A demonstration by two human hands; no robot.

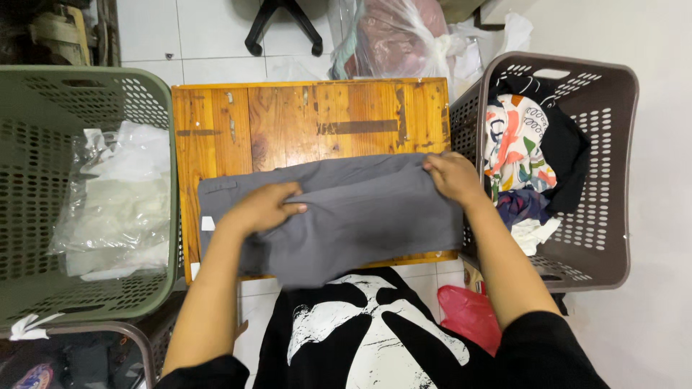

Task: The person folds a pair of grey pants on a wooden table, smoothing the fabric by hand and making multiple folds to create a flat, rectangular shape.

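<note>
Grey garment [360,216] overhangs the surface [288,115]; left hand [263,207] presses flat, right hand [453,176] pinches its edge — slippage risk.

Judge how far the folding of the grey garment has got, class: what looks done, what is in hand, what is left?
Done: the grey garment lies on the wooden table, partly folded. In hand: the left hand presses its middle; the right hand grips its far corner. Left: more clothes fill the brown basket.
</note>
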